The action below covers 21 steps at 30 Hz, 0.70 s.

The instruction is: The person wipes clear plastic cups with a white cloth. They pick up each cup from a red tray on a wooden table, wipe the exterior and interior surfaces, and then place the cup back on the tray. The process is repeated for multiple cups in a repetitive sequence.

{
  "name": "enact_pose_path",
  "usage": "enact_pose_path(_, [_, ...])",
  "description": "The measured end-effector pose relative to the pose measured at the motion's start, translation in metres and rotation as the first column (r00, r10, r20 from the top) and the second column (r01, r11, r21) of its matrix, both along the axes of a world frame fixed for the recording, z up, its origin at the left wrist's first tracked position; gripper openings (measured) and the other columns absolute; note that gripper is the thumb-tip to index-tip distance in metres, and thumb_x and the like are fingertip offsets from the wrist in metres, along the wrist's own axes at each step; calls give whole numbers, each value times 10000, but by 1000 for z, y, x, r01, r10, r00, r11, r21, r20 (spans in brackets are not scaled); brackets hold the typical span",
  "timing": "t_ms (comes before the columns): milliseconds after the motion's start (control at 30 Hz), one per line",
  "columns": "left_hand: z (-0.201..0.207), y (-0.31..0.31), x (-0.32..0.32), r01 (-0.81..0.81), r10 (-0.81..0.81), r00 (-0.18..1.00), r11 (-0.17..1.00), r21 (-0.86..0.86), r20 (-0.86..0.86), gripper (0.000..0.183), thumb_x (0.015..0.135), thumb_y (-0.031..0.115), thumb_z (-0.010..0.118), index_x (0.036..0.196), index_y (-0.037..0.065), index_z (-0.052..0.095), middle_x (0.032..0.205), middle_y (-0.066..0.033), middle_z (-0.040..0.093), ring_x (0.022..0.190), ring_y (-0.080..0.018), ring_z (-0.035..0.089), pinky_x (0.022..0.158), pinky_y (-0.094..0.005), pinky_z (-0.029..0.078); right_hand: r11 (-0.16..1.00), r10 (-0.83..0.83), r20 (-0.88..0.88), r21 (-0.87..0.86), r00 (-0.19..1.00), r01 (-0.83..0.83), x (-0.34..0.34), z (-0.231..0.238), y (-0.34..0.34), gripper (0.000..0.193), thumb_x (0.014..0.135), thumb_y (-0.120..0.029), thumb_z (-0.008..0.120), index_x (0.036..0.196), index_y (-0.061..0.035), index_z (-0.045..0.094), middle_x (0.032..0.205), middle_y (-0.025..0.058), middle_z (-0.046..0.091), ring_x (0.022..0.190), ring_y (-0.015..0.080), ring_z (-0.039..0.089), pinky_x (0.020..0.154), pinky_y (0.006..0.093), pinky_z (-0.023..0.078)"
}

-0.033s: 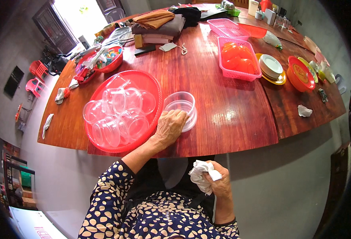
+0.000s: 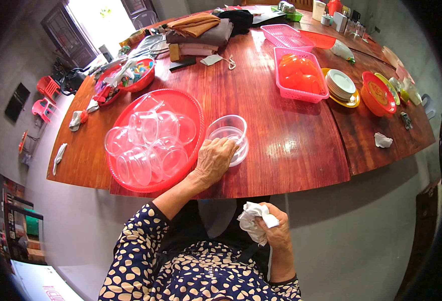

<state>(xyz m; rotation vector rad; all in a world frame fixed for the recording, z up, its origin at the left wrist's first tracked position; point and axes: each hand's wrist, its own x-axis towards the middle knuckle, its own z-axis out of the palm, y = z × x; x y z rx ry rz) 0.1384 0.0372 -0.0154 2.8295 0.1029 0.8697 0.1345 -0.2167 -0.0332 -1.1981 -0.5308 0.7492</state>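
Note:
My left hand is closed on the near side of a clear plastic cup on the wooden table. Its rings suggest more than one cup nested together, but I cannot tell. The fingertips are partly hidden by the cup's wall. Just left of it, a round red tray bears several clear plastic cups lying tipped on their sides. My right hand, held low in front of the table edge, grips a crumpled white cloth.
A pink basket with orange-red bowls stands to the right, beside stacked white plates and an orange-red basin. Folded cloths lie at the back. A red basin of small items is far left. Crumpled tissue lies right.

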Motion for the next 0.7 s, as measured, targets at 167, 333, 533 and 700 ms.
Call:
enact_pose_path(167, [33,-21,-9,39,-9,992,970,-241,123,128,915,161,562,942,43,605,852,-93,646,727,-244,624,661,-357,469,978,-208,49,12,977,208,0,4,6,261,837,25,612,1096,4,591,939,30,631,871,95,580,774,244,479])
enact_pose_path(333, [40,-53,-39,181,-124,983,541,-821,135,235,993,143,463,1117,0,602,993,-75,670,817,-119,637,712,-246,500,755,-639,486,245,596,609,9,51,33,341,790,5,661,1116,14,558,990,97,630,884,169,612,777,289,501])
enact_pose_path(533, [42,-81,-65,248,-135,967,314,-916,216,229,972,144,522,1136,-11,554,976,-55,631,886,-104,574,787,-268,481,843,-433,898,372,80,388,6,55,70,325,690,-91,718,985,1,615,1007,127,589,918,302,547,790,388,468])
enact_pose_path(700, [36,-82,-80,246,-195,963,334,-910,188,191,991,90,461,1115,-25,550,941,-69,657,887,-101,610,810,-256,497,851,-445,867,334,222,404,32,69,75,327,684,-80,688,986,14,607,971,158,568,903,336,529,778,418,437])
